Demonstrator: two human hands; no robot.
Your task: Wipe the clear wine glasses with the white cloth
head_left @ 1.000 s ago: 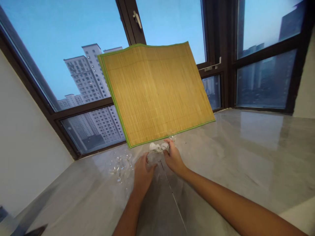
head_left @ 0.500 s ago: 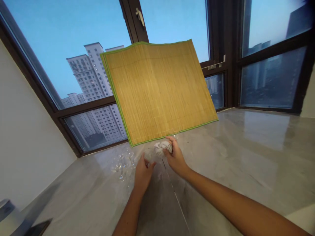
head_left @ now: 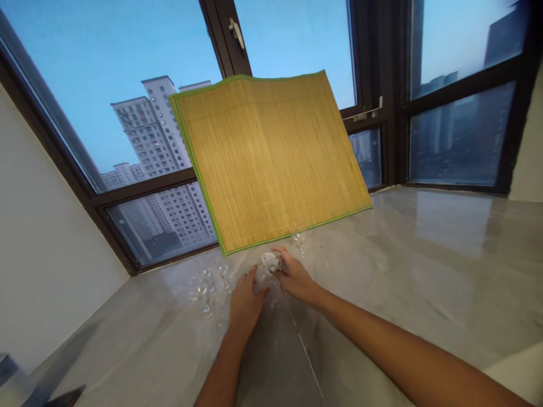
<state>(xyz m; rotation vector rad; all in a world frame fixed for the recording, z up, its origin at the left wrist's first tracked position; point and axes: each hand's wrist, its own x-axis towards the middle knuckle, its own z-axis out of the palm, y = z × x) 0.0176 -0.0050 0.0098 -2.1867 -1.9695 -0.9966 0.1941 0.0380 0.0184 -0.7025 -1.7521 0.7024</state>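
In the middle of the head view my right hand (head_left: 292, 275) grips a crumpled white cloth (head_left: 271, 262) between thumb and fingers. Beside it, my left hand (head_left: 247, 297) curls round a clear glass (head_left: 265, 278), which is faint and partly covered by fingers. The cloth touches the upper part of that glass, or lies just above it; I cannot tell which. Several clear stemmed glasses (head_left: 207, 287) stand to the left of my left hand. Another clear glass (head_left: 298, 240) stands beyond my right hand, close to the mat's lower edge.
A bamboo mat (head_left: 271, 164) with green edging leans upright against the window. The grey marble-like surface (head_left: 407, 271) carries a thin light line running toward me. Dark window frames (head_left: 382, 135) border the back. A dark object (head_left: 65, 397) lies at the lower left.
My right hand has moved slightly left and down with the cloth, closer to my left hand and the glass. The glass by the mat shows more fully. The view has shifted slightly.
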